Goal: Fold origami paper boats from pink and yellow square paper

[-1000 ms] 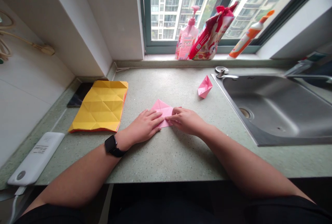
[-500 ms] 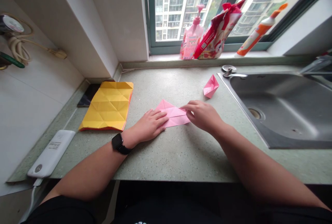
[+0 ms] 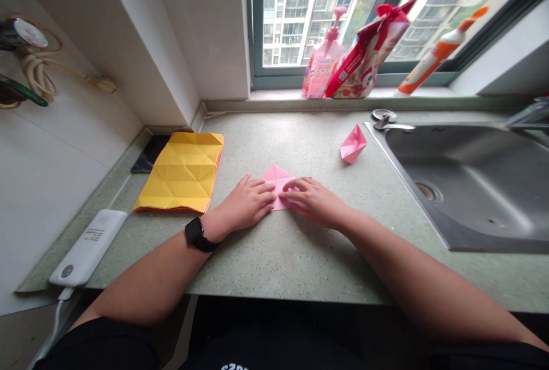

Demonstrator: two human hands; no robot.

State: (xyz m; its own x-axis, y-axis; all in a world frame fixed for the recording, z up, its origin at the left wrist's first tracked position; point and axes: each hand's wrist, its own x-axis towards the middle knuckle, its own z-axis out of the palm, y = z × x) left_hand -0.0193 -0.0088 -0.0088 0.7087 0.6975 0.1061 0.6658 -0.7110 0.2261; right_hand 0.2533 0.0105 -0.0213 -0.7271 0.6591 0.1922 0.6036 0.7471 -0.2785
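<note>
On the counter in front of me lies a folded sheet of pink origami paper point(image 3: 274, 172), its pointed corner facing the window. My left hand point(image 3: 249, 201) rests flat over the left part of the paper, fingers stretched out and pressing it down. From the right, my right hand point(image 3: 313, 198) reaches over the paper with bent fingers, gripping a folded part near the middle; the fingertips partly hide the fold. A finished-looking pink paper boat point(image 3: 354, 144) stands apart, behind and to the right of my hands.
A stack of creased yellow and orange paper point(image 3: 180, 172) lies left, partly over a dark phone point(image 3: 149, 154). A white power bank point(image 3: 88, 247) with a cable is near the left edge. The steel sink point(image 3: 467, 187) is right. A pump bottle point(image 3: 321, 67) stands on the windowsill.
My right hand has moved left from the paper's right end to its middle, near my left hand. The left hand stays on the paper. The view has shifted slightly.
</note>
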